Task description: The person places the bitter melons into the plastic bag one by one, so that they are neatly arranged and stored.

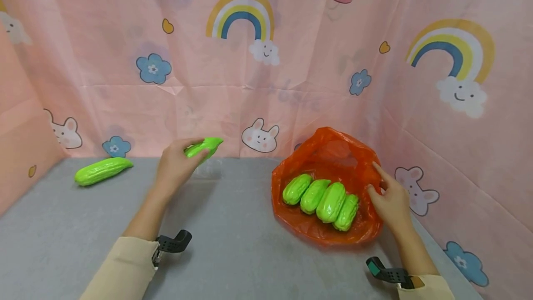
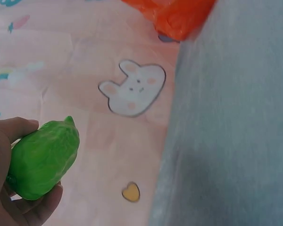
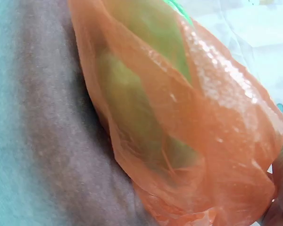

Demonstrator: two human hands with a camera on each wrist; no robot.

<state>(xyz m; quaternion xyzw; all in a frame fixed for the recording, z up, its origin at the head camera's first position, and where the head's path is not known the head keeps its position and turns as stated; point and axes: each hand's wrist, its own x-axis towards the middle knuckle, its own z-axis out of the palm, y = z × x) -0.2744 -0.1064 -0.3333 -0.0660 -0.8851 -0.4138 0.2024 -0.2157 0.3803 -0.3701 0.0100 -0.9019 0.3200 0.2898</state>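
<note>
In the head view, my left hand (image 1: 178, 163) grips a glossy, bright green bitter melon (image 1: 211, 145) with a pointed tip, held up near the back edge of the table. The left wrist view shows this bitter melon (image 2: 43, 160) between thumb and fingers, its tip pointing away from the palm. My right hand (image 1: 391, 200) pinches the right side of an orange plastic bag (image 1: 297, 230), whose mouth gapes open. Inside the bag, several bitter melons (image 1: 331, 202) lie side by side. Through the thin plastic in the right wrist view, a bitter melon (image 3: 127, 99) shows dimly.
Another bitter melon (image 1: 103, 171) lies on the grey table (image 1: 233, 244) at the far left. Behind and to the sides hangs a pink printed cloth (image 1: 291, 50), meeting the table along its back edge. Black wrist mounts (image 1: 172, 243) sit on both forearms.
</note>
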